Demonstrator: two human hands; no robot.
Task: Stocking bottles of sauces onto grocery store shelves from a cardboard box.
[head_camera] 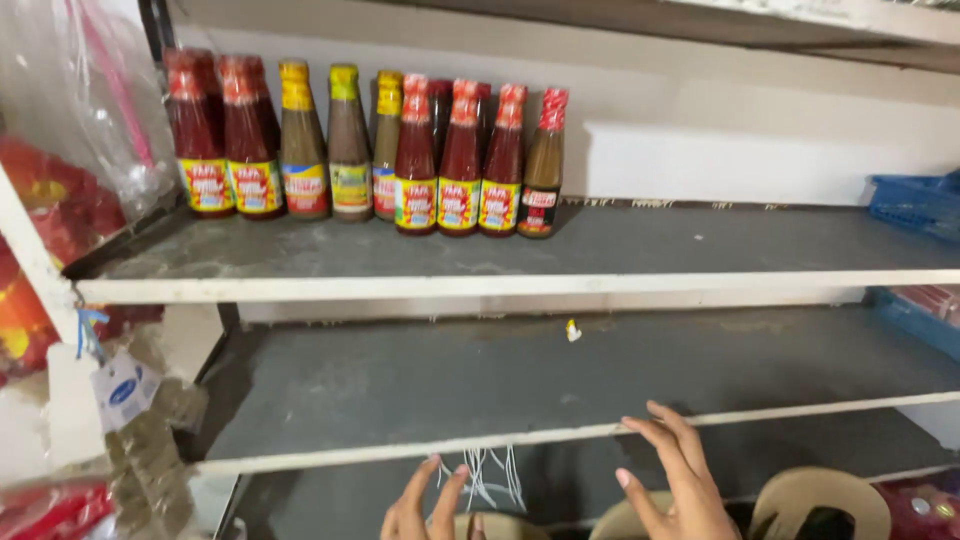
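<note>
My left hand (425, 505) is at the bottom edge of the view, fingers apart, holding nothing, just below the front edge of the lower grey shelf (420, 385). My right hand (678, 480) is raised beside it, fingers spread, fingertips near the same white shelf edge, also holding nothing. On the upper grey shelf (640, 245) a row of sauce bottles (350, 150) stands at the far left: several with red sauce and red caps, several with brown sauce and yellow caps.
A blue plastic basket (915, 205) sits at the right end of the upper shelf. Clear bags with red packets (60, 190) hang at the left. White strings (490, 478) dangle under the lower shelf. Tan plastic chair backs (820, 495) stand below. A small scrap (573, 330) lies on the lower shelf.
</note>
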